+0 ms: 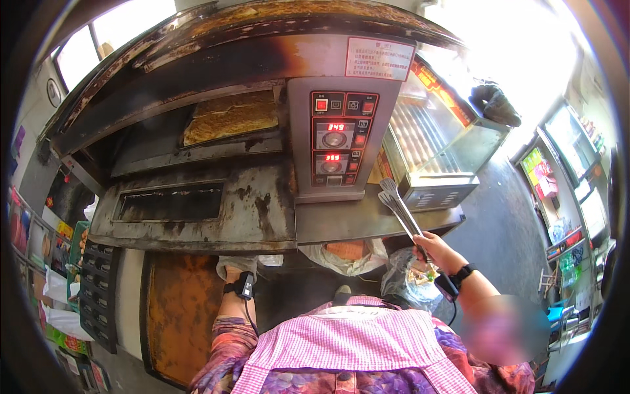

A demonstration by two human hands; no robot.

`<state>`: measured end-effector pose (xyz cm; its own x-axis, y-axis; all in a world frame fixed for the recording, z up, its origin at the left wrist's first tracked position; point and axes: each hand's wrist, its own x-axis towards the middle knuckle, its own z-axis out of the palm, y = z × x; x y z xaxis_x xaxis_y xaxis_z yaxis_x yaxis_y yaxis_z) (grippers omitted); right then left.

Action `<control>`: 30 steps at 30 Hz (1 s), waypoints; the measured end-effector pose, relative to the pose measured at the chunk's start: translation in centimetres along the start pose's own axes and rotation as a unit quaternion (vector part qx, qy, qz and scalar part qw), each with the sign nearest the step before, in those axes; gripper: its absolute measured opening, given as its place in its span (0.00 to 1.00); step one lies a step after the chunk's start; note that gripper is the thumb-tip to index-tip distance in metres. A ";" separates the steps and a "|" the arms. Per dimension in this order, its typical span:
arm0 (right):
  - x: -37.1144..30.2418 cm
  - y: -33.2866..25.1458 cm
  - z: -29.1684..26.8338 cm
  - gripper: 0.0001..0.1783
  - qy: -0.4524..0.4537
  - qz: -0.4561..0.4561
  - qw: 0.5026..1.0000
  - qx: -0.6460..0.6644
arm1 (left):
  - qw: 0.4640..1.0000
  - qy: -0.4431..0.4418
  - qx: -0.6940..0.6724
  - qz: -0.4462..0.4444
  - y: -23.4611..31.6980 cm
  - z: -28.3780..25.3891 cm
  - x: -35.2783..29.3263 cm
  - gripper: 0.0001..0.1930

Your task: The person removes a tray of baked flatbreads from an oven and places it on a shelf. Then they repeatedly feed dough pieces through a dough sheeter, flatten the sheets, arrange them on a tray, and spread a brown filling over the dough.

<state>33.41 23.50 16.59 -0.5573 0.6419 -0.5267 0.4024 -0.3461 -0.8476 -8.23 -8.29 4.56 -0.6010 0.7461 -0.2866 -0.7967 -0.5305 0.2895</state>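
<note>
My right hand point(436, 253) is closed around the handle end of a pair of metal tongs point(405, 215), whose slotted tips point up and away over the steel counter. My left hand point(231, 272) is at the front lower edge of a scorched oven door point(256, 197), next to some white material; its fingers are hidden there. Behind the lowered door, a browned flatbread point(233, 118) lies in the oven chamber. To its right, a control panel point(338, 141) shows lit red displays and switches.
A glass display warmer point(440, 125) with rollers stands right of the oven. Plastic bags point(410, 279) are below the steel counter point(348, 220). A rusty brown panel point(184, 308) and a black slotted rack point(98, 295) are at lower left. More browned bread point(262, 10) appears atop the oven.
</note>
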 end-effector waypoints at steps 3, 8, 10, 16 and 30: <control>5.2 0.2 -0.3 0.13 -0.003 -0.012 0.999 0.039 | 0.999 0.042 0.004 0.026 0.1 3.2 -1.2 0.16; 14.4 -0.8 -0.3 0.14 0.049 0.007 0.998 0.043 | 0.984 0.015 0.110 0.137 1.8 6.9 -0.6 0.18; 17.4 -1.1 -0.2 0.15 0.044 -0.002 0.999 0.022 | 0.960 -0.058 0.179 0.208 3.5 8.7 0.4 0.17; 25.0 -0.3 0.1 0.49 0.056 -0.007 0.998 -0.026 | 0.943 -0.132 0.061 0.299 4.0 20.4 2.4 0.07; 4.0 -20.8 5.6 0.20 -0.173 -0.436 0.850 -0.241 | 0.943 0.069 0.293 0.142 9.5 25.8 6.8 0.19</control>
<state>18.74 29.50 31.76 -0.9430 0.2418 0.2285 -0.0686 0.5308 -0.8447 -18.21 2.08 28.90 -0.8198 0.5260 -0.2265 -0.4548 -0.3576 0.8157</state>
